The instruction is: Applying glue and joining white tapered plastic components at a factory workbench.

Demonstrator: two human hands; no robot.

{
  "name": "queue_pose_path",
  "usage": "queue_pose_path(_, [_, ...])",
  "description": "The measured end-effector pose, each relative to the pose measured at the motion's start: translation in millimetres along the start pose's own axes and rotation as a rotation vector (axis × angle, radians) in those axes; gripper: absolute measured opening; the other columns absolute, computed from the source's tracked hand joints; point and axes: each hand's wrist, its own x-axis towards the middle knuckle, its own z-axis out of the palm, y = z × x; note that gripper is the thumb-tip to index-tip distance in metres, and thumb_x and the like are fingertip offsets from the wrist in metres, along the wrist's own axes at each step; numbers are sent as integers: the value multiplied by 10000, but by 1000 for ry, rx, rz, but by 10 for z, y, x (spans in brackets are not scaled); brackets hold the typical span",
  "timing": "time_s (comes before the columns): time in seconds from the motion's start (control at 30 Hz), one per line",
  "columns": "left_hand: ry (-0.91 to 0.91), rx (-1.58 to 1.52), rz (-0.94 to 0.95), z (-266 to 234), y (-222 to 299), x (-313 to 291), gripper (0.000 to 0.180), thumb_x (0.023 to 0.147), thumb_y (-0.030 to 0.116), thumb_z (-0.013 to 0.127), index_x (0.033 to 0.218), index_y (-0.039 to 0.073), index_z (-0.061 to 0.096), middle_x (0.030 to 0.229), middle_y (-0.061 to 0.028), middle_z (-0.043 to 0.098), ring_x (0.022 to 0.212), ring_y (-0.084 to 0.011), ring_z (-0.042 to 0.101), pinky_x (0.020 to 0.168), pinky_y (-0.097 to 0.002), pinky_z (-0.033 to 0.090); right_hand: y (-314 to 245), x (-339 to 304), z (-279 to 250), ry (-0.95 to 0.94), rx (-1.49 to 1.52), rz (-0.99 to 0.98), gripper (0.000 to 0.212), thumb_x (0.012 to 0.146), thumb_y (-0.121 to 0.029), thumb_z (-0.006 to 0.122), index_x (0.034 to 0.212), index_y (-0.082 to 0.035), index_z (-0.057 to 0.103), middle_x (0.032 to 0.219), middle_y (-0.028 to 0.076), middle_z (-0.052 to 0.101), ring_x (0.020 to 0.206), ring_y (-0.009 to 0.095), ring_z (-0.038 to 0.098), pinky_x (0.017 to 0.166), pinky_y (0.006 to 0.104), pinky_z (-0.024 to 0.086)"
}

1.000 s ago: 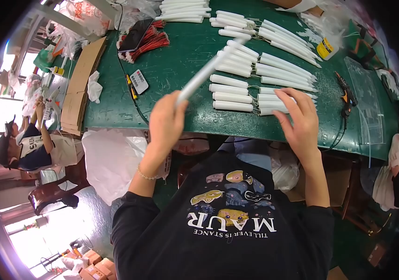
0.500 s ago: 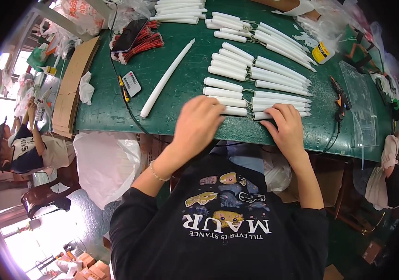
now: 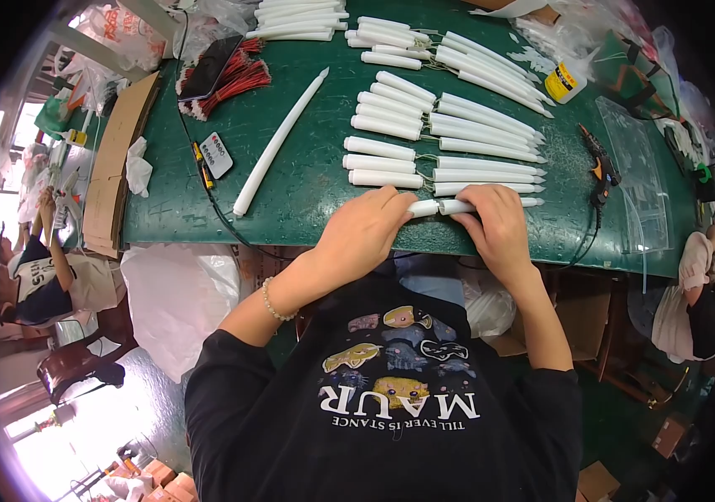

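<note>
My left hand [image 3: 367, 226] is closed on a short white candle base tube [image 3: 424, 208] at the near table edge. My right hand [image 3: 496, 224] pinches the matching long candle top [image 3: 454, 207], whose pointed tip sticks out past the fingers. The two cut ends face each other with a small gap between. Just beyond lie rows of similar pairs: short white tubes [image 3: 385, 179] on the left, pointed candle tops [image 3: 488, 176] on the right, with thin wires between them. A full-length white taper candle [image 3: 280, 144] lies aslant to the left.
At the far left a dark phone [image 3: 211, 67] rests on red wires [image 3: 240, 81]. A small remote control [image 3: 216, 156], a yellow-labelled glue bottle [image 3: 566, 79] and a hot glue gun [image 3: 598, 164] lie about the green table [image 3: 307, 219]. Co-workers sit at both sides.
Both hands have closed on the nearest candle pair and drawn it toward me, away from the row. The view has shifted slightly.
</note>
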Motion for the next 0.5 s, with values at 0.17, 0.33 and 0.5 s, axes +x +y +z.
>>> queue_pose_path(0.17, [-97,-127,-63,-87,77,54,253,970,233,651,1150,55,635,954,-158,680,880,-390,661,730,-472,516,-17,-23,-43,-25,45,11,277,811,-78,765,1061,-47,651,991,85,679,932,314,620,877,418,454])
queue_pose_path(0.33, [-200,-210,-80,-115,30,51,263,987,218,627,1180,43,656,938,-184,688,892,-400,657,757,-463,508,-50,-27,-95,-46,108,7,288,810,-78,765,1084,-50,680,1009,83,682,944,306,624,873,412,460])
queue_pose_path(0.5, [-330,-241,-115,-146,11,77,273,1017,240,572,1176,44,675,968,-178,708,886,-409,658,757,-469,512,-51,-36,-97,-95,132,-45,293,822,-102,759,1105,-58,695,1023,86,678,942,313,624,861,411,476])
